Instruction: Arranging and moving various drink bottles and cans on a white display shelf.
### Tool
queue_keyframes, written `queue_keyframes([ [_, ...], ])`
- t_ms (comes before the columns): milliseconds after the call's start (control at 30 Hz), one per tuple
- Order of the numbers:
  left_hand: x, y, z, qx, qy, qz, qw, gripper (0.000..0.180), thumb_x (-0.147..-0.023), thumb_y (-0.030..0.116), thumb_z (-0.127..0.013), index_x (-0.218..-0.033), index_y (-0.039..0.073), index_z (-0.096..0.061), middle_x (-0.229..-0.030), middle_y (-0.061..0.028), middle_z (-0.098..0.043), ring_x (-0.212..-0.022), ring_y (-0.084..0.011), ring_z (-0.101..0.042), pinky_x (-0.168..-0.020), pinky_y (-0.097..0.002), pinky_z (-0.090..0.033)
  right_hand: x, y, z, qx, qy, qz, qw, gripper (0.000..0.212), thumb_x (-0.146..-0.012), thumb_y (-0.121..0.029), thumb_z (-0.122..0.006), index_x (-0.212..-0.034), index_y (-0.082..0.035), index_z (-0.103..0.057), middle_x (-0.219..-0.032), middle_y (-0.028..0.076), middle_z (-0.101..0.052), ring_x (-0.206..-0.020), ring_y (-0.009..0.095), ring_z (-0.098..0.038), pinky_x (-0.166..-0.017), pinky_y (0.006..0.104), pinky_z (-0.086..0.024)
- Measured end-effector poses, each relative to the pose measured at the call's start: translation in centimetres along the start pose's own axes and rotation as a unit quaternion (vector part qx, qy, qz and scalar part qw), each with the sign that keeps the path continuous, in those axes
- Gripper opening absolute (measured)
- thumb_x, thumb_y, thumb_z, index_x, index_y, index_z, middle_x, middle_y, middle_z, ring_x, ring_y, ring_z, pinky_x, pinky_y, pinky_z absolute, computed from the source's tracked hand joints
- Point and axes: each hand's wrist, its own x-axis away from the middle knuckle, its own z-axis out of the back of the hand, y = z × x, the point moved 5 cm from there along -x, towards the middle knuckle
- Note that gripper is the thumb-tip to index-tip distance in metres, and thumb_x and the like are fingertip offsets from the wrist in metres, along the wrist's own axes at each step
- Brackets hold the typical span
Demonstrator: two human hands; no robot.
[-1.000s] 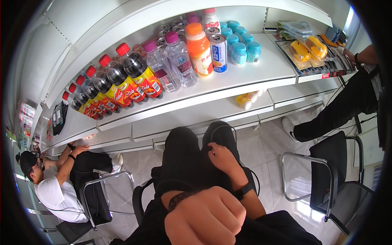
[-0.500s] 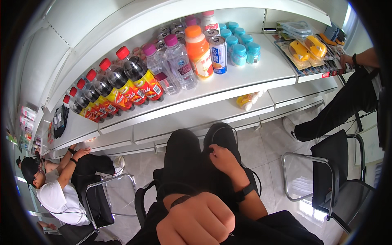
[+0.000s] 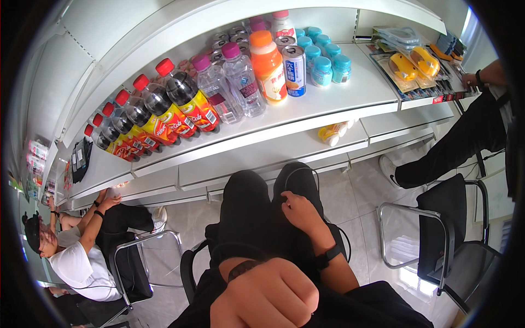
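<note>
My left hand [image 3: 268,295] is raised close in front of me at the bottom, curled into a fist with the knuckles showing. Its palm side is hidden, and a dark beaded bracelet [image 3: 243,269] circles the wrist. My right hand [image 3: 301,210] rests on my right thigh, a black watch [image 3: 328,256] on its wrist. Its fingers are bent in against the dark trousers, so what lies under them cannot be seen. A thin black cable [image 3: 316,177] loops over the knee close by. Neither hand touches the goods on the shelf.
Ahead, a white shelf [image 3: 339,106] bears a row of cola bottles [image 3: 191,101], clear bottles [image 3: 243,82], an orange drink bottle [image 3: 268,68], a can [image 3: 294,71] and turquoise jars [image 3: 321,71]. Packaged yellow tools [image 3: 407,65] lie right. People sit left and stand right; a black chair [image 3: 443,229] stands right.
My view has shifted slightly, so the shelf goods sit a little differently in the picture. The seated person on the left has turned their head. My hands keep nearly the same pose.
</note>
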Motion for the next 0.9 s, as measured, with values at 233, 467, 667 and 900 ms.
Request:
queue_keyframes([
  [233, 0.5, 0.1, 0.1, -0.003, -0.029, 0.132, 0.991, 0.019, -0.086, 0.0, -0.067, -0.079, 0.006, -0.05, -0.055, 0.0006, -0.046, -0.041, -0.0097, -0.038, -0.047, -0.0257, -0.034, -0.1, -0.6, 0.2, -0.005, -0.004, 0.004, 1.0, 0.03, -0.087, -0.012, -0.059, -0.115, -0.001, -0.06, -0.089, 0.022, -0.068, -0.085, 0.039, -0.066, -0.074, 0.0447, -0.053],
  [467, 0.0, -0.4, 0.4, 0.035, -0.069, 0.171, 0.982, 0.019, -0.085, 0.0, -0.068, -0.08, 0.005, -0.051, -0.056, 0.0003, -0.047, -0.042, -0.0106, -0.041, -0.046, -0.0258, -0.035, -0.1, -0.6, 0.1, -0.011, -0.007, 0.0, 1.0, 0.03, -0.087, -0.012, -0.059, -0.116, -0.001, -0.06, -0.089, 0.021, -0.068, -0.085, 0.039, -0.066, -0.075, 0.0452, -0.052],
  [667, 1.1, -1.0, 0.6, -0.02, 0.01, 0.149, 0.989, 0.016, -0.087, 0.003, -0.071, -0.083, 0.004, -0.055, -0.058, 0.0005, -0.05, -0.043, -0.0101, -0.042, -0.046, -0.026, -0.036, -0.2, -0.2, -0.2, 0.002, -0.011, -0.003, 1.0, 0.031, -0.088, -0.012, -0.059, -0.116, -0.001, -0.06, -0.091, 0.022, -0.068, -0.087, 0.04, -0.066, -0.076, 0.0451, -0.053],
  [900, 2.1, 0.5, 0.9, 0.044, -0.003, 0.154, 0.987, 0.033, -0.087, -0.003, -0.043, -0.065, 0.012, -0.024, -0.055, -0.0058, -0.034, -0.044, -0.0191, -0.036, -0.044, -0.0313, -0.031, 0.0, -0.4, 0.0, -0.007, -0.016, -0.012, 1.0, 0.031, -0.088, -0.012, -0.059, -0.117, -0.001, -0.06, -0.092, 0.022, -0.068, -0.088, 0.04, -0.066, -0.077, 0.045, -0.053],
])
